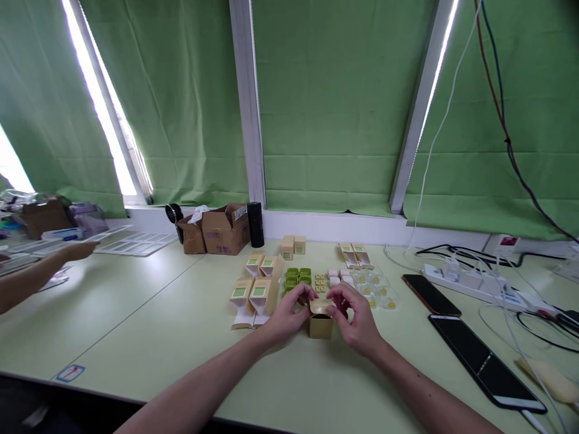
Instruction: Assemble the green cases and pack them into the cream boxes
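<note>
A small brown cardboard box [321, 328] stands on the table in front of me, its top flap raised. My left hand [294, 307] pinches the flap's left side, and my right hand [355, 316] grips its right side. Just beyond are green square cups [298, 274], small yellowish pieces [319, 280] and white-and-pink pieces [340, 276]. Clear domed plastic pieces [375, 286] with yellow spots lie to the right of these. On the left, several open cardboard boxes [259, 292] with green labels sit in pairs. What the box contains is hidden.
Two closed boxes [293, 246] and a pair of open ones [355, 255] are farther back. Larger cartons [225, 229] and a black cylinder [256, 224] stand by the window. Two phones [486, 361], a power strip [470, 283] and cables lie right. Another person's arm [45, 268] reaches in left.
</note>
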### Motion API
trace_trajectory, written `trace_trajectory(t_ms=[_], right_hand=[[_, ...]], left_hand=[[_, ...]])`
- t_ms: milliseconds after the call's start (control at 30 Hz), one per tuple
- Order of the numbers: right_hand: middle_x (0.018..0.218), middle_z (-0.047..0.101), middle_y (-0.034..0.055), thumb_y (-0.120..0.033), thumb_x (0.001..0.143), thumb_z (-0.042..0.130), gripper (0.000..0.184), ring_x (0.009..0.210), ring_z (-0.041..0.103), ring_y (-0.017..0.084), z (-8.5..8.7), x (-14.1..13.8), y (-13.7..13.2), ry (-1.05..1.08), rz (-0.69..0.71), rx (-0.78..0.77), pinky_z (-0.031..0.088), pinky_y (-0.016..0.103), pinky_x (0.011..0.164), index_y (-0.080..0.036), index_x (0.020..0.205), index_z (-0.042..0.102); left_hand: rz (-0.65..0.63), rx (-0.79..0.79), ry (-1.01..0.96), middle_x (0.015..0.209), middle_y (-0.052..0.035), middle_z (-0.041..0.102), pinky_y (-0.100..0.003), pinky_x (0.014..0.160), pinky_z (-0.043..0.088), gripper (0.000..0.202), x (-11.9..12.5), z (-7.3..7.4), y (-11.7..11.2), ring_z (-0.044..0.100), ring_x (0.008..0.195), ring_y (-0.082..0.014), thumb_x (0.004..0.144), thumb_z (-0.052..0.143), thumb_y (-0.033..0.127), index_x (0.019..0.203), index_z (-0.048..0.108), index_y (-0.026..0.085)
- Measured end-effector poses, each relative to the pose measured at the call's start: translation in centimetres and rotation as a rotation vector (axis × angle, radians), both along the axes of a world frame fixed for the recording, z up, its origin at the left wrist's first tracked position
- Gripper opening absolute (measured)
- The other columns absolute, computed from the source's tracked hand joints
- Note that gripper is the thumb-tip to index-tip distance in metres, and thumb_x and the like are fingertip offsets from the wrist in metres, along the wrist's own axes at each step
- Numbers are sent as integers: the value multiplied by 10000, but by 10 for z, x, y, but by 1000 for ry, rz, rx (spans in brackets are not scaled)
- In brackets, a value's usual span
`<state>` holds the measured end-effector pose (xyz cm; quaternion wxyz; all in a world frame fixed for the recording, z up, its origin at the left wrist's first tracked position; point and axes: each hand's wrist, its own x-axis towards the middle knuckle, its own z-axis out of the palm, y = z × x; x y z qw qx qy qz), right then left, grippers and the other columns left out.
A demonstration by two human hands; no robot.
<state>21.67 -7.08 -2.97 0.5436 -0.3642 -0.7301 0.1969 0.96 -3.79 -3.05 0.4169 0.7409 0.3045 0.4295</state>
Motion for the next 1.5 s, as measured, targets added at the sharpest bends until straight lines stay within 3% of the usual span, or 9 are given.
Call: trace_trajectory(t_ms=[200,467,733,1500], right_hand=[[865,595,37,-269,946,625,23,677,518,196,-3,1,-1,-79,-26,59,409,328,594,-262,924,627],[850,617,37,-208,934,613,54,687,547,203,-3,3,-1,-174,-45,160,415,336,617,-262,932,611],[816,578,20,-132,925,583,110,699,539,181,-5,5,1,-225,-38,322,376,297,599,-238,913,554],[732,551,-12,-73,843,592,156,636,476,147,-8,6,3,-278,-34,413,315,284,589,-222,848,545]], left_hand=[[-7,76,14,1047,-74,633,-365,926,457,115,-6,9,-1,571,1006,-235,951,618,293,1021,624,202],[31,419,111,1202,-136,623,-451,1052,475,115,-16,23,-11,586,1187,-294,999,570,252,1076,648,216],[94,713,256,1089,-101,639,-421,914,505,116,-16,18,-9,598,1028,-259,918,632,146,1012,643,214],[75,854,269,895,-55,643,-384,781,431,113,-17,16,-7,558,858,-224,888,616,115,941,613,215]])
